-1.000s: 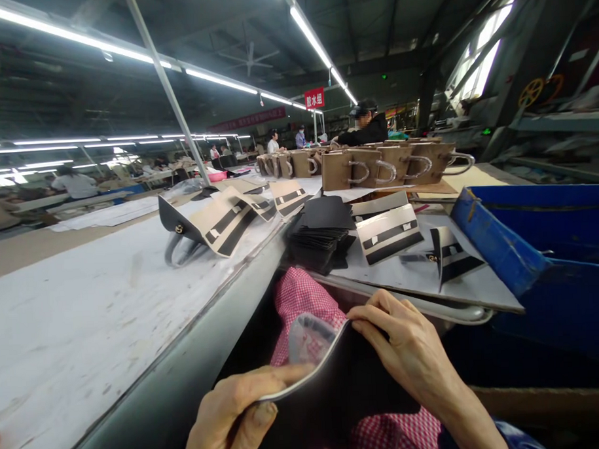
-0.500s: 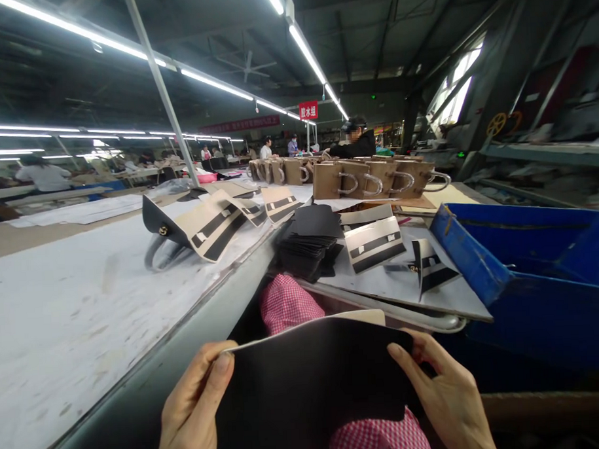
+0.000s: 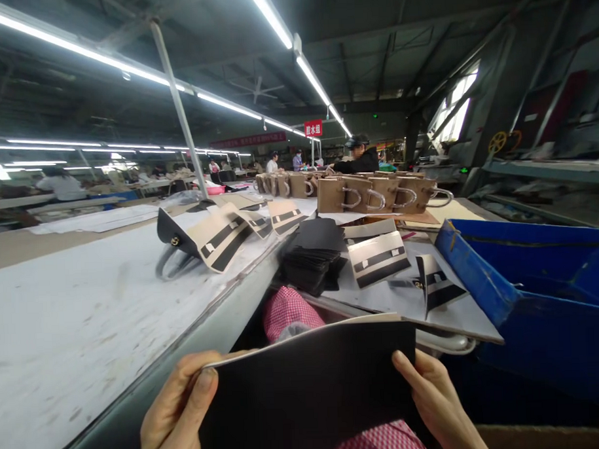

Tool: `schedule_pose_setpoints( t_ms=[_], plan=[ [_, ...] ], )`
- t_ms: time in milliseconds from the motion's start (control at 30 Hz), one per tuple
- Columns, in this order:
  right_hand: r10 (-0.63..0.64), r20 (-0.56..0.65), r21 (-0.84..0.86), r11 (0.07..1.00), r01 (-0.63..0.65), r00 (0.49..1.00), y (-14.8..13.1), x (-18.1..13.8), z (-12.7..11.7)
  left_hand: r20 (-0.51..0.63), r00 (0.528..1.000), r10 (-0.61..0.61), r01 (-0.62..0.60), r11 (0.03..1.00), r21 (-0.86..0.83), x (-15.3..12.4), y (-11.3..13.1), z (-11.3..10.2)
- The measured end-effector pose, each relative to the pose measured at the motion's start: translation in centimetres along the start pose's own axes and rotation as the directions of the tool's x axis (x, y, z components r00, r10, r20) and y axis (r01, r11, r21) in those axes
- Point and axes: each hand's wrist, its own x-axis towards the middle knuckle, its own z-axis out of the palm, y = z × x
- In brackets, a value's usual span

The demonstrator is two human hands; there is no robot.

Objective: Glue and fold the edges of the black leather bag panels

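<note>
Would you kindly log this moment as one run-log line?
left hand: pinches broad black leather-like panel near upper-left corner | right hand: pinches its right edge | beyond: stacked black flat sheets | far right: blue open-topped bin

My head camera looks forward and down from close behind my left grip (image 3: 176,412) and right grip (image 3: 439,393); its far view seems hazy.

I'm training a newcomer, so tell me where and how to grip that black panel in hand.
Pinch the black panel by its side edges near the top, one hand from each side; it looks wide, thin and bowed, so opposed holds should steady it. The left hand and right hand grip there, thumbs on its face.
</note>
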Motion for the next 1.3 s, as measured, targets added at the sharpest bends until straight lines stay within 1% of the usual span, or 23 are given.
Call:
schedule_pose_setpoints(
  t_ms=[33, 100, 200, 267, 300, 333, 367, 433, 533, 600, 667, 733, 800, 900, 967, 1100, 1300],
  plan=[
    [-0.026, -0.027, -0.028, 0.999, 0.025, 0.999, -0.9, 0.3, 0.1, 0.024, 0.999, 0.046, -0.047, 0.998, 0.046, 0.6, 0.0, -0.7],
    [-0.082, -0.062, -0.111, 0.991, 0.075, 0.995, -3.0, 0.7, 0.5, 0.141, 0.986, 0.093, -0.119, 0.975, 0.185, 1.9, 0.2, -1.9],
    [-0.162, -0.053, -0.248, 0.958, 0.144, 0.985, -6.0, 0.8, 1.6, 0.348, 0.935, 0.070, -0.217, 0.888, 0.405, 3.2, 0.4, -2.8],
    [-0.214, -0.035, -0.333, 0.923, 0.191, 0.976, -7.4, 0.6, 2.6, 0.446, 0.891, 0.082, -0.323, 0.806, 0.496, 3.4, 0.3, -2.2],
    [-0.242, -0.018, -0.381, 0.899, 0.217, 0.970, -8.0, 0.5, 3.1, 0.482, 0.870, 0.108, -0.382, 0.765, 0.518, 3.3, 0.1, -1.6],
    [-0.276, 0.009, -0.434, 0.865, 0.252, 0.961, -8.4, 0.5, 3.5, 0.509, 0.850, 0.134, -0.433, 0.728, 0.532, 3.1, 0.0, -0.9],
    [-0.309, 0.062, -0.485, 0.822, 0.299, 0.949, -8.7, 0.5, 3.9, 0.528, 0.835, 0.155, -0.471, 0.699, 0.539, 2.9, -0.2, -0.1],
    [-0.377, 0.200, -0.559, 0.714, 0.421, 0.904, -9.3, 0.9, 4.4, 0.544, 0.818, 0.188, -0.508, 0.680, 0.528, 2.6, -0.3, 1.7],
    [-0.463, 0.364, -0.576, 0.570, 0.586, 0.808, -9.9, 1.9, 4.8, 0.560, 0.803, 0.204, -0.513, 0.714, 0.476, 2.6, 0.3, 3.8],
    [-0.505, 0.422, -0.561, 0.507, 0.655, 0.753, -10.1, 2.4, 5.2, 0.575, 0.789, 0.216, -0.517, 0.739, 0.433, 2.7, 0.9, 4.6],
    [-0.563, 0.425, -0.534, 0.476, 0.698, 0.709, -10.1, 2.8, 5.7, 0.574, 0.784, 0.237, -0.516, 0.763, 0.389, 2.7, 1.4, 4.9],
    [-0.626, 0.373, -0.506, 0.481, 0.716, 0.685, -10.0, 3.0, 6.3, 0.552, 0.788, 0.273, -0.517, 0.781, 0.350, 2.6, 1.5, 4.7],
    [-0.675, 0.287, -0.481, 0.512, 0.711, 0.680, -10.0, 3.0, 6.8, 0.537, 0.785, 0.309, -0.527, 0.789, 0.315, 2.4, 1.4, 4.3],
    [-0.697, 0.167, -0.425, 0.587, 0.689, 0.697, -10.2, 2.4, 7.5, 0.543, 0.758, 0.362, -0.563, 0.783, 0.265, 1.9, 1.2, 3.7],
    [-0.687, 0.111, -0.380, 0.638, 0.669, 0.718, -10.3, 1.8, 8.0, 0.551, 0.737, 0.391, -0.591, 0.768, 0.246, 1.5, 1.4, 3.3],
    [-0.664, 0.041, -0.329, 0.696, 0.638, 0.747, -10.2, 1.0, 8.8, 0.583, 0.720, 0.376, -0.603, 0.754, 0.259, 0.9, 2.0, 2.8],
    [-0.699, 0.023, -0.287, 0.681, 0.674, 0.715, -10.1, 0.7, 9.3, 0.597, 0.676, 0.432, -0.660, 0.715, 0.230, 0.9, 2.0, 2.5]
  ],
)
